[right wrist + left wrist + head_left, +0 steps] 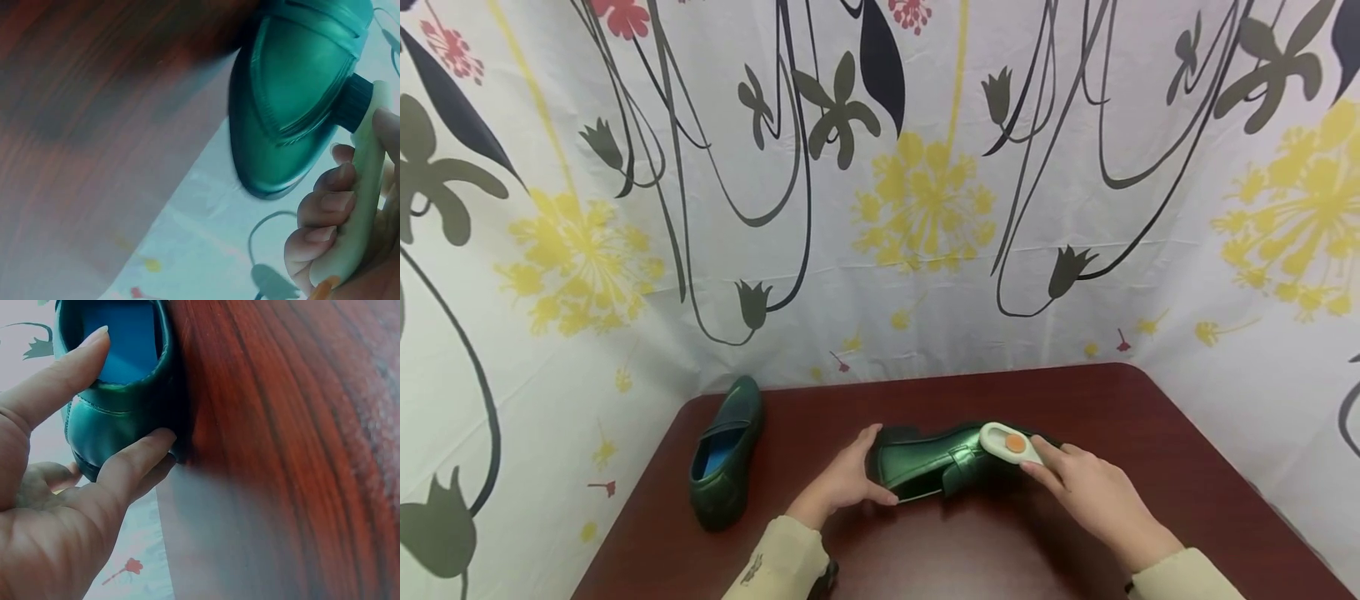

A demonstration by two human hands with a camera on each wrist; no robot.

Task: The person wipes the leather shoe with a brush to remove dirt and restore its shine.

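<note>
A shiny green loafer [925, 458] lies tilted over the table, its opening turned toward me. My left hand [848, 475] holds it by the heel. In the left wrist view the thumb [75, 372] reaches over the opening, where a blue insole [128, 347] shows, and the fingers rest against the back of the heel. My right hand [1086, 492] grips a pale-handled brush [1000, 440] with an orange dot. Its dark bristles [353, 103] touch the side of the loafer near the toe in the right wrist view.
The matching green loafer [730, 467] stands upright at the left of the dark red table [1000, 387], its toe pointing to the back. A white cloth with printed flowers [917, 317] hangs behind the table and along both sides.
</note>
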